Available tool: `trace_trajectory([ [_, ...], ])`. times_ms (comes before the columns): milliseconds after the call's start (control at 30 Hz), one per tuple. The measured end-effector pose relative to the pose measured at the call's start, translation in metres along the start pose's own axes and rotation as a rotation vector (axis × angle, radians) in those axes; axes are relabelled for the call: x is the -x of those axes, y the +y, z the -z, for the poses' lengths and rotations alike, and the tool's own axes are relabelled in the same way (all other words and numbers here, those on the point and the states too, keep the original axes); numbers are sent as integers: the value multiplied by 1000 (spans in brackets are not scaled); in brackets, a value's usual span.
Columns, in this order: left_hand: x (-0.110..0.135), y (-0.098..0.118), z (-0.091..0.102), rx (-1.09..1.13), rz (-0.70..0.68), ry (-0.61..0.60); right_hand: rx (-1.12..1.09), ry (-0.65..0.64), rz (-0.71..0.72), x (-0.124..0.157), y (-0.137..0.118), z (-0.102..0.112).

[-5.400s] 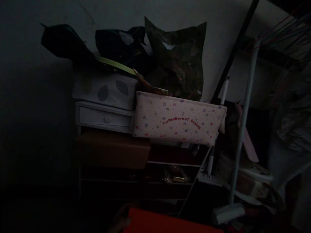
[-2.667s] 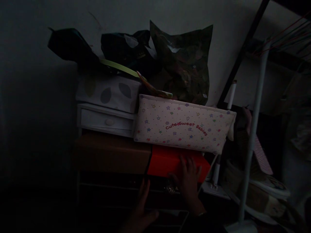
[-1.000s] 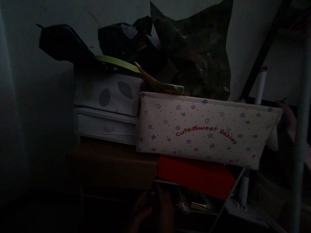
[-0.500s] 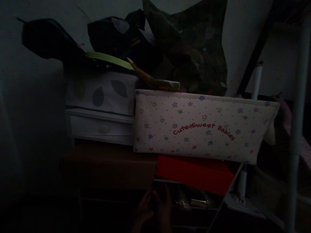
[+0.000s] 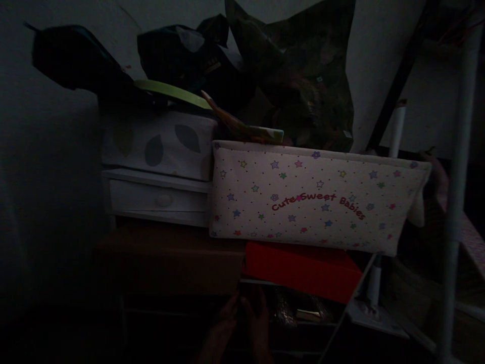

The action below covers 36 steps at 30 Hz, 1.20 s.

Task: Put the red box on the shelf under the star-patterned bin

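Note:
The scene is very dark. My left hand (image 5: 222,326) and my right hand (image 5: 257,323) reach together into the shadowed shelf below the red box (image 5: 303,268), close to a glittery item (image 5: 299,311). Their fingers meet around something dark that I cannot make out. The red box lies on a shelf under the cream star-patterned fabric box (image 5: 314,199) that reads "Cute Sweet Babies". A brown box (image 5: 170,260) lies left of the red one.
A white drawer unit (image 5: 157,197) and a leaf-print box (image 5: 159,144) stack above the brown box. Dark bags (image 5: 288,71) pile on top against the wall. A white pole (image 5: 454,192) stands at the right, with clutter behind it.
The red box went from the bottom of view onto the shelf under the fabric box. My hands left it and dropped to the shelf below. The view moved closer.

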State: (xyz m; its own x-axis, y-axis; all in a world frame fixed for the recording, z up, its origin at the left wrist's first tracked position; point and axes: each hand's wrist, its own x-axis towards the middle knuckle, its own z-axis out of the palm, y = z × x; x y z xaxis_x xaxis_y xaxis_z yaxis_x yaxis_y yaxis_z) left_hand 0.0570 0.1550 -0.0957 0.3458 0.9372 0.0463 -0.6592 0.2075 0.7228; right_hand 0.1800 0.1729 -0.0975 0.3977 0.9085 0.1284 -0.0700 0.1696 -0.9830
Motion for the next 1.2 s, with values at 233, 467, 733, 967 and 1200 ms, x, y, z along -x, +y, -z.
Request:
trace_trajectory([
  [233, 7, 12, -7, -161, 14, 81, 75, -20, 34, 2, 10, -1],
  [467, 24, 44, -7, -592, -192, 449, 368, 117, 232, -1, 15, 7],
  [733, 19, 49, 24, -1317, -407, 700, 360, 38, 350, 35, 9, -5],
  [967, 13, 17, 41, -1396, -327, 505, -216, -242, -26, 47, 23, -43],
  [1200, 16, 28, 33, -1323, -219, 545, -372, -334, -150, 49, 23, -50],
])
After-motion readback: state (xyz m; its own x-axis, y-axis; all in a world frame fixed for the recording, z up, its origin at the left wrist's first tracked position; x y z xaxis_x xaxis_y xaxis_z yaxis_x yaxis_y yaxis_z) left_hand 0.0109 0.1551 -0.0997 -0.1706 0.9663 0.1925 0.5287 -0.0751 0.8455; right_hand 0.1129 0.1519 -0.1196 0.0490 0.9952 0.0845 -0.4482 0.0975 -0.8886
